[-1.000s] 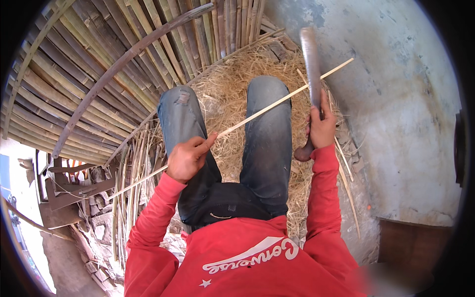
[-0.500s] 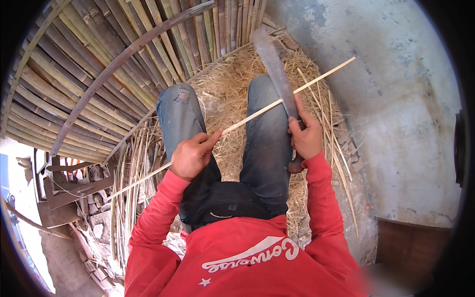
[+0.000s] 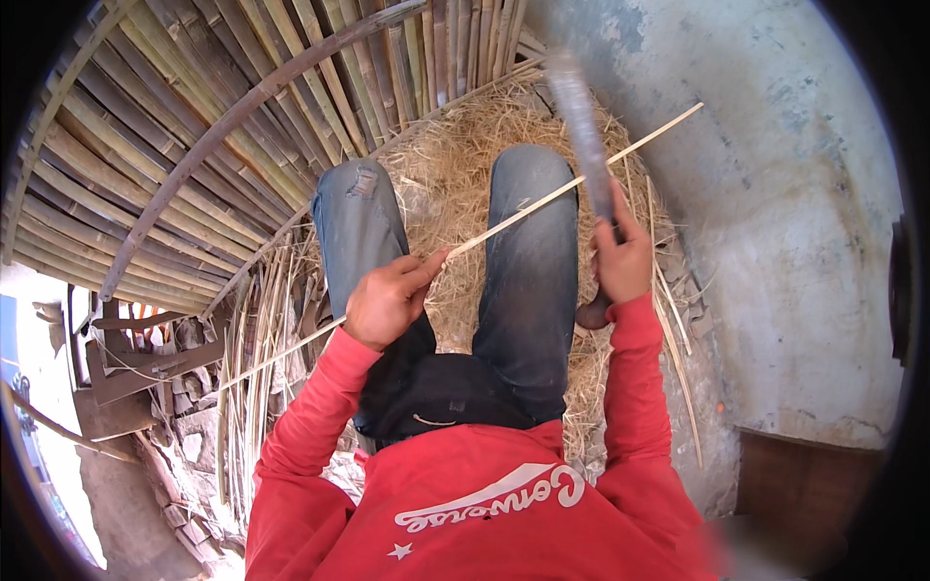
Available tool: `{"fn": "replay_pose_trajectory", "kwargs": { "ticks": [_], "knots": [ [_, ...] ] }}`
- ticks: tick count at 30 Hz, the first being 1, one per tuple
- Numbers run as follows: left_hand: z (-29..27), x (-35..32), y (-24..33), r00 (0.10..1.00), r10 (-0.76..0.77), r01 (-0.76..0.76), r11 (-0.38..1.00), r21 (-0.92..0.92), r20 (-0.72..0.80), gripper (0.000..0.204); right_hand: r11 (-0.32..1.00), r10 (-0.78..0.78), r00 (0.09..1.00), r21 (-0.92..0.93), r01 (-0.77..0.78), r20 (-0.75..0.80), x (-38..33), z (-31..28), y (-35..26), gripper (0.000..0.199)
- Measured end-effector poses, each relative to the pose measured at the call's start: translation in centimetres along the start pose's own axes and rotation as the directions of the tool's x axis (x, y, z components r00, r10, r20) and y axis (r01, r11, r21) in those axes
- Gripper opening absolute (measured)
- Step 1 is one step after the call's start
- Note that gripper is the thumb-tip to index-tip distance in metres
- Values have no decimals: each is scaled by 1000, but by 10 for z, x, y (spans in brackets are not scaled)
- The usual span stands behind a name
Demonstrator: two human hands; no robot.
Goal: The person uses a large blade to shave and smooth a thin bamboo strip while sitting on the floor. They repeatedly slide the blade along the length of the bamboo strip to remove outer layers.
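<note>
Head view: person seated, legs in jeans [image 3: 528, 252] stretched out over a heap of dry straw [image 3: 455, 174].

Left hand [image 3: 387, 300] is closed around a long thin bamboo strip [image 3: 523, 211], thumb and fingers pinching it above the lap. The strip runs diagonally, from the lower left near a bundle of loose slivers [image 3: 254, 378] up across the right thigh to its free tip near the wall [image 3: 775, 223].

Right hand [image 3: 620, 259] is clamped on the handle of a long knife [image 3: 581, 126]. The blade points up and away and is motion-blurred. It crosses the strip right where the strip passes over the right knee; I can't tell whether the edge is touching the strip.

Behind: stacked bamboo poles [image 3: 203, 126] with a curved brown hoop [image 3: 242, 116] lying over them. Rubble and scrap wood [image 3: 136, 368] at lower left.

Risks, as I judge them:
- Blade works directly over the thigh. If it skates off the strip, it lands on the leg.
- Left hand grips the same strip not far down from the blade; a slip along the strip runs the edge toward the thumb.
- The strip is thin and long and its far end is unsupported, so it can flex or snap under the cut and throw the blade off line.
- Fresh bamboo edges could splinter into the pinching fingers.
</note>
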State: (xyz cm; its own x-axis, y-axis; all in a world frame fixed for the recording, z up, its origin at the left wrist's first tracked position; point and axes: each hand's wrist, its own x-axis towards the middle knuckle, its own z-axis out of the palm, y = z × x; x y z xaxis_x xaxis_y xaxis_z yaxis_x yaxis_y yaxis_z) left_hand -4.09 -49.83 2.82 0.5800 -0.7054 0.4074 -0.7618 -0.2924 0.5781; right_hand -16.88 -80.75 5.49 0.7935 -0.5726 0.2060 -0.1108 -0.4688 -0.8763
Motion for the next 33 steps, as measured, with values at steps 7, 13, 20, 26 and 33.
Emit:
{"fn": "replay_pose_trajectory", "kwargs": {
  "ticks": [7,13,20,26,33],
  "knots": [
    [10,8,3,1000,8,-8,1000,-13,-20,37,992,123,972,17,-128,198,-25,6,-21,62],
    [15,10,12,999,-41,41,999,-14,-7,36,964,219,974,144,-224,49,-16,1,-15,60],
    [20,15,18,997,-53,47,996,-82,-62,31,963,227,962,114,-245,150,-25,-1,-19,60],
    [31,27,21,995,-26,16,994,-109,-93,25,957,250,887,43,-288,387,-48,6,-38,60],
    [35,34,31,994,-43,28,990,-141,-103,22,948,250,949,153,-280,191,-37,6,-34,58]
  ]
}}
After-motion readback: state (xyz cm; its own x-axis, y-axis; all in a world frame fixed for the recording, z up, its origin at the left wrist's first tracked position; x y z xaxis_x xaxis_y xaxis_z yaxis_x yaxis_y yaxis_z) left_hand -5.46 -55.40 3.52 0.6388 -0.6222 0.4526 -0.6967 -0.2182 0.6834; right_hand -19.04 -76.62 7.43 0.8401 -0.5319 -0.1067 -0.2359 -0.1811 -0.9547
